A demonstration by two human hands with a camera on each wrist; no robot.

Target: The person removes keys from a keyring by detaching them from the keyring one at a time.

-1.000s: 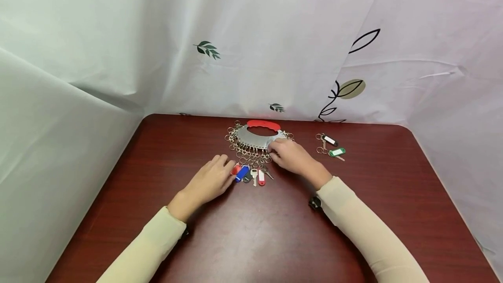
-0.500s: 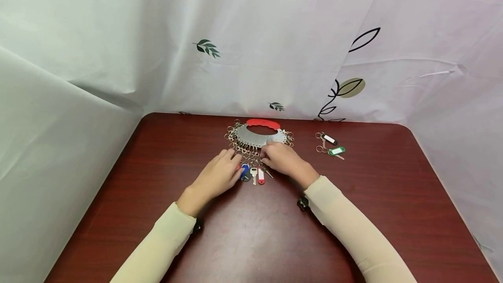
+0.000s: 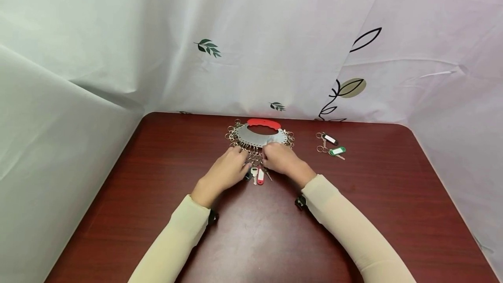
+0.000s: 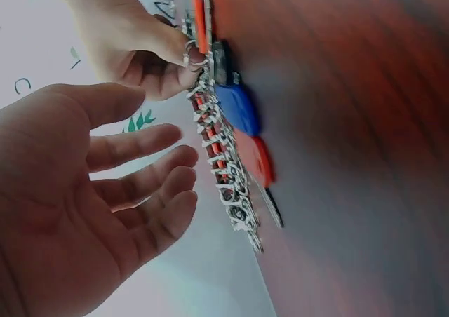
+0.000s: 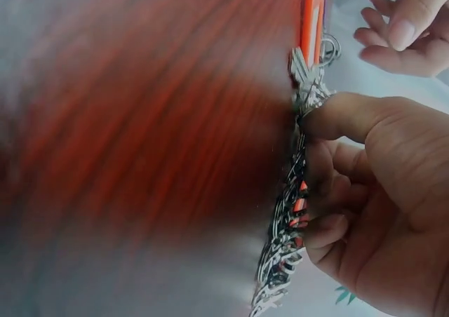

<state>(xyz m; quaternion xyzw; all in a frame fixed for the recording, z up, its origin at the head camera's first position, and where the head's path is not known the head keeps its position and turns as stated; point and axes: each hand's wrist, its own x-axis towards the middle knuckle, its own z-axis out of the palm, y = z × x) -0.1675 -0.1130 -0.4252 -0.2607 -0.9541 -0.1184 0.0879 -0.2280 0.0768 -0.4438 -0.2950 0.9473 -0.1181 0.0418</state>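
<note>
A curved silver key holder plate (image 3: 251, 136) with a red grip (image 3: 264, 123) lies flat, fringed with snap hooks (image 4: 212, 143) and rings. My right hand (image 3: 284, 159) pinches a snap hook at the front right of this fringe, thumb against curled fingers; the hook itself is mostly covered. Just left of it hovers my left hand (image 3: 225, 170), fingers loosely bent and holding nothing, over the near hooks. A silver key (image 3: 254, 174) and a red key tag (image 3: 260, 176) hang at the front. In the left wrist view a blue tag (image 4: 240, 110) and another red tag (image 4: 254, 156) also show.
Two loose key rings lie to the right on the dark red wooden table (image 3: 271, 239), one with a black tag (image 3: 330, 139), the other with a green tag (image 3: 337, 151) and keys. A pale patterned curtain (image 3: 243, 34) hangs behind and along both sides.
My left hand has moved right and slightly away from me, now covering the red and blue tags. My right hand has shifted a little left along the hooks.
</note>
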